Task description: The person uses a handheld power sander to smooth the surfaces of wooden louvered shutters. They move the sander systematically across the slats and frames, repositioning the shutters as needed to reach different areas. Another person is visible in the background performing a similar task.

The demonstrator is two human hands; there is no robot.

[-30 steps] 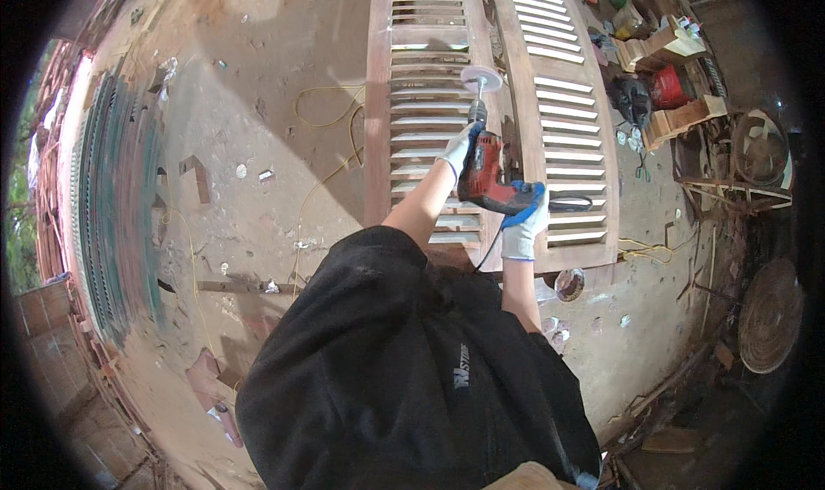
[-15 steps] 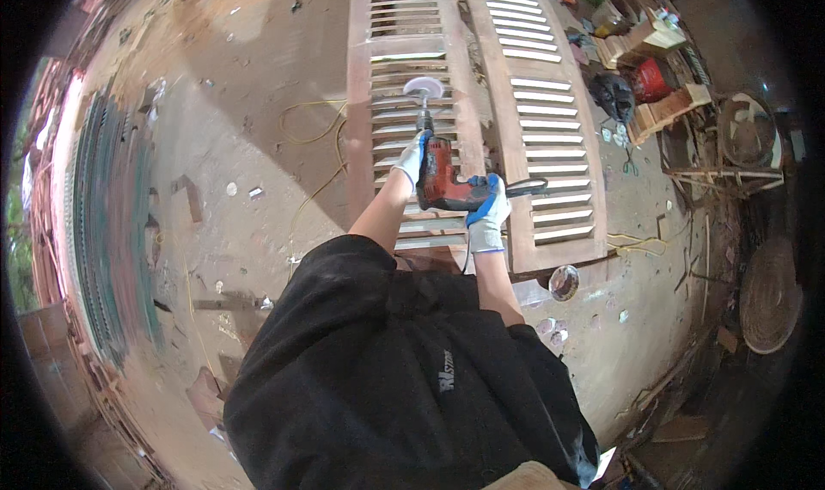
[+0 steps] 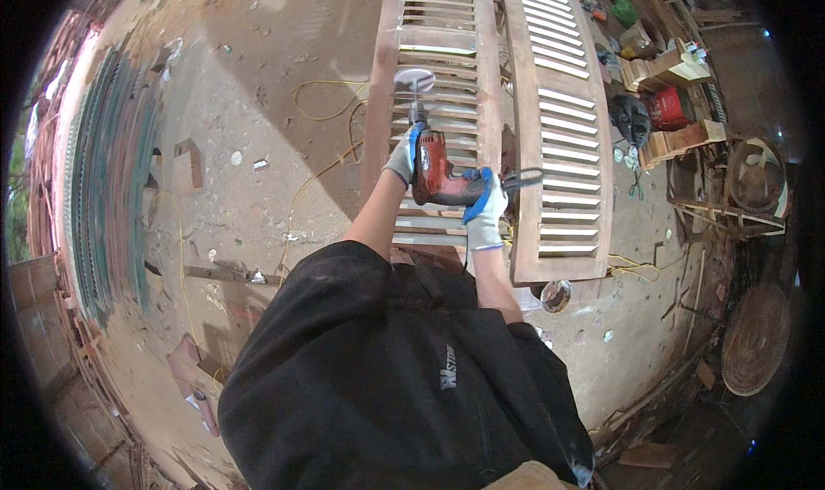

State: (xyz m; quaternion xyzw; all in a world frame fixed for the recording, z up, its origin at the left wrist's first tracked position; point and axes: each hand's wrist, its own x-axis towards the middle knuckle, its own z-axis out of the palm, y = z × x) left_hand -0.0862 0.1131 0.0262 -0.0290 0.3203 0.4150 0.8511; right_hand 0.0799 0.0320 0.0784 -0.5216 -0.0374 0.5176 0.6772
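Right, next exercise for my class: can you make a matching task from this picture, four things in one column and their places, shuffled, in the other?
Column one
1. left hand
2. right hand
3. pale round disc
4. red container

Column two
A. at the front end of the drill, beyond both hands
B. upper right of the picture, close to some wooden pieces
C. on the drill's body, just behind the disc and its shaft
D. on the drill's rear handle

Right pairs: 1-C, 2-D, 3-A, 4-B
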